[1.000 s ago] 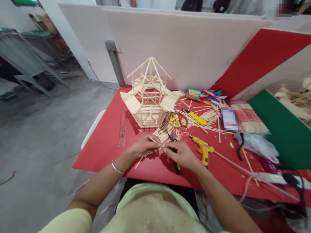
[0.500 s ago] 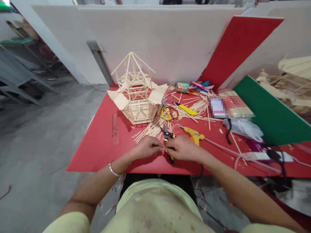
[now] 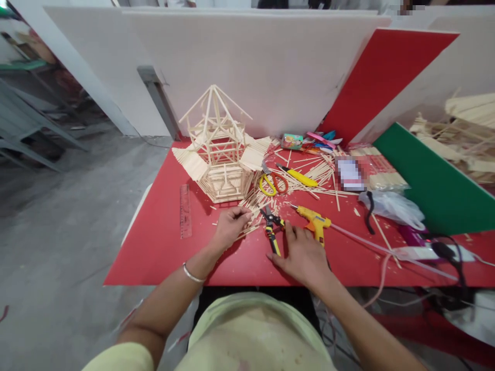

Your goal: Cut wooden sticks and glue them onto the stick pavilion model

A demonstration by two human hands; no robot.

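My left hand (image 3: 229,226) is curled at the near edge of a pile of thin wooden sticks (image 3: 253,203), fingers closed on a few of them. My right hand (image 3: 303,253) lies flat on the red table (image 3: 154,252), fingers stretched out and holding nothing. Its fingertips rest beside the black-and-yellow cutters (image 3: 271,232) and just short of the yellow glue gun (image 3: 315,221). A stick-built house model (image 3: 220,154) stands behind the pile.
A clear ruler (image 3: 184,211) lies left of my hands. Yellow-handled scissors (image 3: 273,183), a yellow knife (image 3: 299,176), a plastic bag (image 3: 390,206) and cables (image 3: 436,252) crowd the right. White (image 3: 251,62), red (image 3: 379,77) and green boards (image 3: 436,185) wall the back.
My hands were together pinching a stick; they have parted. The left moved forward to the stick pile, the right dropped flat on the table by the cutters.
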